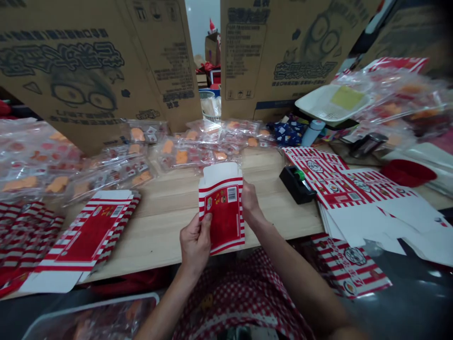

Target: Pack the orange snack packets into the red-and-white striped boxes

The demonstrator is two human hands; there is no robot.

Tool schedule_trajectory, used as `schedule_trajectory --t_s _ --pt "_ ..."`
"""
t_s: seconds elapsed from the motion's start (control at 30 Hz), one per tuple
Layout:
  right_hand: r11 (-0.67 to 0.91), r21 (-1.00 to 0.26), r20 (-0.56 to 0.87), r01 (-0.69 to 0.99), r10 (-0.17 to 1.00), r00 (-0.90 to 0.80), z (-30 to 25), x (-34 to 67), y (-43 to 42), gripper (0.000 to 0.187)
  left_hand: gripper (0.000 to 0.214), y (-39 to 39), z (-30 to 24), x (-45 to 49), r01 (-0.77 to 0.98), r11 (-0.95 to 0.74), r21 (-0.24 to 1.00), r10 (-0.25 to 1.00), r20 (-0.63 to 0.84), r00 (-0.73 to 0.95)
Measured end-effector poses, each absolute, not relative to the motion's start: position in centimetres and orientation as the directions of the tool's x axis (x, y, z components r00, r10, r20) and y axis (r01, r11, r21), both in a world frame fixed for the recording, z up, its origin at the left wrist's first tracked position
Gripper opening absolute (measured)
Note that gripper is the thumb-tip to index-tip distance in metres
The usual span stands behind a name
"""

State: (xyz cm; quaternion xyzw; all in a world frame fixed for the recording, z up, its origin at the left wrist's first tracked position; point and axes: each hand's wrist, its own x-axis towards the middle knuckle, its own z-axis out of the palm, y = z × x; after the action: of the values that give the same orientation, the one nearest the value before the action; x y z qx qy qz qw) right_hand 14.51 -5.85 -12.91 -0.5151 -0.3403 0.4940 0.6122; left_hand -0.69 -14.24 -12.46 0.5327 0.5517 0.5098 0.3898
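A red-and-white striped carton (224, 212) with a barcode and a white top flap is held upright over the table's front edge. My left hand (196, 238) grips its lower left side, thumb across the front panel. My right hand (250, 203) holds its right edge, the fingers partly hidden behind it. To the left lies a stack of similar flat striped cartons (88, 231). At the right, a black tape dispenser (297, 183) with a green core stands beside flat printed carton sheets (329, 184).
Clear plastic bags with orange pieces (182, 156) line the back of the table, before tall cardboard boxes (95, 61). A white basket (331, 103), a blue bottle (313, 132) and a red bowl (408, 172) sit at the right. Below left is a plastic tub (95, 304).
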Motion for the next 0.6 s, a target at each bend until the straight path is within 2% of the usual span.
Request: schedule_trajectory --t_s 0.13,0.2,0.27,0.33,0.4,0.47,0.53,0.6 --pt "-0.086 -0.99 -0.122 -0.107 0.91 0.395 -13.5 14.9 -4.2 0.05 0.038 -14.5 -12.5 -0.1 0.214 -0.094 0.972 0.991 0.112 -0.072" --pt "-0.103 -0.994 -0.111 -0.042 0.88 0.463 -13.9 15.0 -3.2 0.055 0.038 -14.8 -13.1 0.4 0.312 -0.194 0.93 0.969 0.23 -0.084" --pt "-0.102 -0.995 -0.085 0.007 0.862 0.499 -14.0 15.0 -2.3 0.057 0.034 -15.1 -14.1 0.8 0.463 -0.298 0.835 0.918 0.383 -0.099" --pt "-0.106 -0.994 -0.082 0.016 0.854 0.513 -13.7 15.0 -1.8 0.058 0.026 -15.4 -15.4 0.8 0.577 -0.315 0.754 0.897 0.434 -0.078" --pt "-0.097 -0.994 -0.057 0.052 0.854 0.517 -13.2 15.0 -1.9 0.057 0.023 -15.4 -16.4 0.4 0.605 -0.272 0.748 0.924 0.38 -0.054" --pt "-0.025 -0.988 0.055 0.153 0.865 0.498 -12.8 15.0 -2.8 0.051 0.028 -15.1 -16.7 -0.6 0.573 -0.209 0.792 0.95 0.304 -0.075" --pt "0.091 -0.968 0.19 0.234 0.876 0.444 -12.9 14.9 -4.2 0.035 0.033 -14.6 -16.4 -1.7 0.492 -0.141 0.859 0.978 0.199 -0.067" --pt "0.177 -0.954 0.262 0.242 0.884 0.388 -13.5 14.9 -5.9 0.037 0.032 -13.9 -15.6 -2.8 0.362 -0.079 0.929 0.997 0.081 0.01"
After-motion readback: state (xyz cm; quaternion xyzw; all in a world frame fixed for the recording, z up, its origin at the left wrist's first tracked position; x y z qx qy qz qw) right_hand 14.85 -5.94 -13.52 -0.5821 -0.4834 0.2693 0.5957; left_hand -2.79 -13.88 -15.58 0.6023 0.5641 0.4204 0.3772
